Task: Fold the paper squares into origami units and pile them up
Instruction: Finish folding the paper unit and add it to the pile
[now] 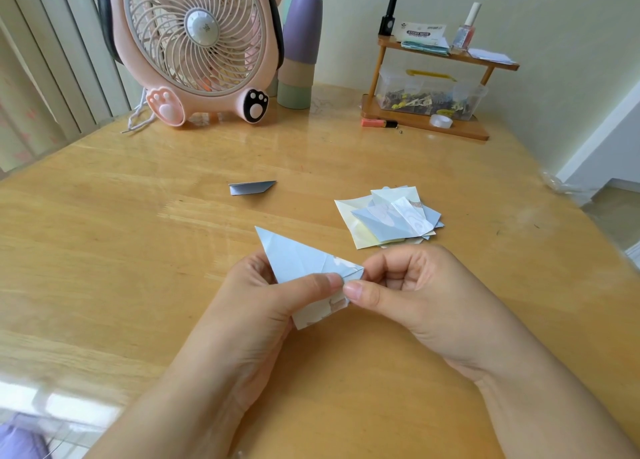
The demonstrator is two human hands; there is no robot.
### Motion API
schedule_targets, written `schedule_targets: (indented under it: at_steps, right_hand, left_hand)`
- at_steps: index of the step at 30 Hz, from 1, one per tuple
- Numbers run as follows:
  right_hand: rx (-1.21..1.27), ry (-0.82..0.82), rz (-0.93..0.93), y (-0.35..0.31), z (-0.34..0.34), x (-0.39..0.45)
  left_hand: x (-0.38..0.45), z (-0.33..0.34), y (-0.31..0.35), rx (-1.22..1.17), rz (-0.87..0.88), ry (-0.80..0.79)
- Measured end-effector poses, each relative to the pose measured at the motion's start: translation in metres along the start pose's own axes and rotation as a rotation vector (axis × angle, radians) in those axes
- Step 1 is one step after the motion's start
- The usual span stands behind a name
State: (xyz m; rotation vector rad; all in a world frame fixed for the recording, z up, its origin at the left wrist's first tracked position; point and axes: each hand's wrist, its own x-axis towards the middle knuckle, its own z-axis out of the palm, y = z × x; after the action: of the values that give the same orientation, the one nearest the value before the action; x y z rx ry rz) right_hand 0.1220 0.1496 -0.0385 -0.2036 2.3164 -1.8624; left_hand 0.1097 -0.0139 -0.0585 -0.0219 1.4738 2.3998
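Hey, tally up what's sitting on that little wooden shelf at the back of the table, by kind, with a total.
Nail polish bottles: 2, black and pink
Sticky note pack: 1
Paper stacks on the top shelf: 2, teal and white
Clear plastic box of clips: 1
Tape roll: 1
Total: 7

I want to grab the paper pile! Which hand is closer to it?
The right hand. It sits just below the paper pile, while the left hand is farther off to the pile's left. Both pinch the blue paper.

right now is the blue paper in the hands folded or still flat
Folded: the blue paper forms a pointed triangle with crease lines, pinched by the left hand and right hand.
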Motion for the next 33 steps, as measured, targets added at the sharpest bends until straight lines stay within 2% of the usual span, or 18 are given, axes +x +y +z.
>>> schedule_targets:
  at_steps: [17,25,33]
  right_hand:
    - [0.006,-0.032,0.02,-0.0011,-0.0009,-0.0004]
    - [-0.026,-0.043,0.021,0.002,-0.0027,0.0008]
    - [-0.033,-0.018,0.03,0.0026,-0.0017,0.001]
  left_hand:
    - [-0.0012,0.004,0.003,0.002,0.003,-0.015]
    - [0.0033,-0.0009,-0.0013,0.001,-0.025,0.027]
    - [0.0009,0.0005,0.0005,-0.014,-0.005,-0.024]
